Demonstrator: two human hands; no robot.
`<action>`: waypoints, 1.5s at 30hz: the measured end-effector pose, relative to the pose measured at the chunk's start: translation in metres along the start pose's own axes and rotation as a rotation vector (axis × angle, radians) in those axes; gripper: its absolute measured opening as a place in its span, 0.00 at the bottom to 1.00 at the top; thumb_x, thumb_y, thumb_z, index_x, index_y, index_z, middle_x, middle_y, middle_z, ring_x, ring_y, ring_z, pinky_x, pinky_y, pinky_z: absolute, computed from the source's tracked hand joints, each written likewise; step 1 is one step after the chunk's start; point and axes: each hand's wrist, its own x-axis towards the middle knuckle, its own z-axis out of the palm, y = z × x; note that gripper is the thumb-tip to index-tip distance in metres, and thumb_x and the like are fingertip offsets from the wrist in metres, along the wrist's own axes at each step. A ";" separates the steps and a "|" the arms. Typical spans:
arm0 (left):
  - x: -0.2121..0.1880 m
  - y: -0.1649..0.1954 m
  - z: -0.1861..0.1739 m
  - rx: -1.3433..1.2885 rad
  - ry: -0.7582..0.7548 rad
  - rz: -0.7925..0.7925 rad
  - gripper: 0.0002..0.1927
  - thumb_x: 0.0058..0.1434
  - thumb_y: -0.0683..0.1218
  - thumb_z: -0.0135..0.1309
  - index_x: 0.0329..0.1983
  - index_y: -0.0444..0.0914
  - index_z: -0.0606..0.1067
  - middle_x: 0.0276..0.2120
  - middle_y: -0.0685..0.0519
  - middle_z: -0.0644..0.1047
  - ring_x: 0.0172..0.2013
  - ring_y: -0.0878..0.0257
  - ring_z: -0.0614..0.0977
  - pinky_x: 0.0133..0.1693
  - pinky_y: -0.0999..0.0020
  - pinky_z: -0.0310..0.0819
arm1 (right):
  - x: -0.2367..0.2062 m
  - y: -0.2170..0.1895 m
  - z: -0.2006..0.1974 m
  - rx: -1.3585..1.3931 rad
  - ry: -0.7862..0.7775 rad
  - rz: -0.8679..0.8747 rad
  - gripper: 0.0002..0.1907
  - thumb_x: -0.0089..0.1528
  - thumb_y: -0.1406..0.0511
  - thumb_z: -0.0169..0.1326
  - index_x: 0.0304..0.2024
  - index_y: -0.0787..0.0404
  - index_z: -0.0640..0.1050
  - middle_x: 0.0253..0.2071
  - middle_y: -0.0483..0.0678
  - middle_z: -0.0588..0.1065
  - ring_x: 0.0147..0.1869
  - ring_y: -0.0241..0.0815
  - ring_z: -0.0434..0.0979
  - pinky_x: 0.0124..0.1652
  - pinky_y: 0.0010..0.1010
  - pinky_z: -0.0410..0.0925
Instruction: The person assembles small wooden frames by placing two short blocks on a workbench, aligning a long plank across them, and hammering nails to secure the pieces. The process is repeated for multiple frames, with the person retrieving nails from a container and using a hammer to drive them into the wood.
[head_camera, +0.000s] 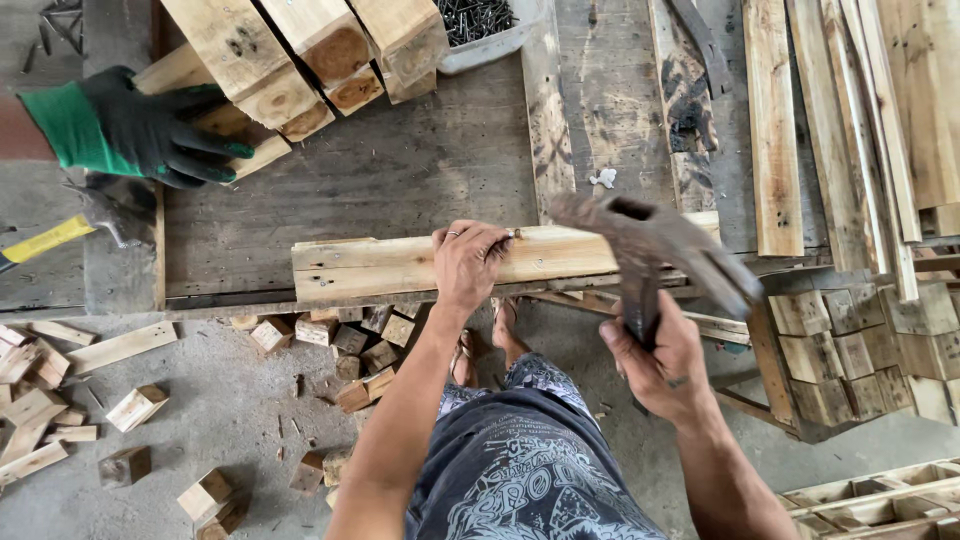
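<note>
The right hand (655, 365) is closed around the handle of a hammer (655, 245), head raised above the plank (400, 265). The left hand (465, 260) presses on this plank at the workbench (400, 170) edge, fingertips pinching a nail (517, 235) upright. Farther away, a co-worker's gloved hand (160, 130) rests on stacked wood blocks (300, 60).

The person is wearing dark patterned shorts (520, 470), flip-flops (505, 325) below them, and a ring on the left hand (465, 262).

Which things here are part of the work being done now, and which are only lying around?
In use:
- left hand, steadying the plank and holding a nail
- right hand, holding the hammer

Lying about:
- wood blocks on the floor
- tub of nails
- second hammer
- stacked slats
- a co-worker's gloved hand
</note>
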 end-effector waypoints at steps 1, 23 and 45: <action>0.001 0.000 -0.001 0.000 0.003 0.001 0.05 0.58 0.46 0.65 0.38 0.45 0.83 0.38 0.62 0.83 0.46 0.62 0.80 0.51 0.61 0.63 | 0.002 -0.003 0.000 -0.002 0.030 -0.033 0.08 0.67 0.66 0.55 0.42 0.63 0.70 0.21 0.39 0.70 0.19 0.28 0.71 0.18 0.21 0.64; 0.015 -0.038 -0.038 0.594 -0.506 -0.232 0.20 0.72 0.55 0.38 0.38 0.43 0.78 0.36 0.52 0.82 0.45 0.54 0.82 0.52 0.49 0.63 | 0.035 -0.015 0.018 -0.183 -0.036 0.112 0.18 0.67 0.61 0.52 0.55 0.63 0.67 0.24 0.48 0.71 0.21 0.39 0.70 0.21 0.33 0.67; 0.013 -0.040 -0.035 0.594 -0.277 -0.095 0.19 0.70 0.53 0.40 0.31 0.44 0.79 0.33 0.52 0.82 0.41 0.52 0.83 0.50 0.49 0.63 | 0.016 0.038 0.014 -0.090 0.122 0.193 0.09 0.69 0.65 0.56 0.39 0.63 0.70 0.21 0.47 0.70 0.19 0.35 0.68 0.20 0.30 0.62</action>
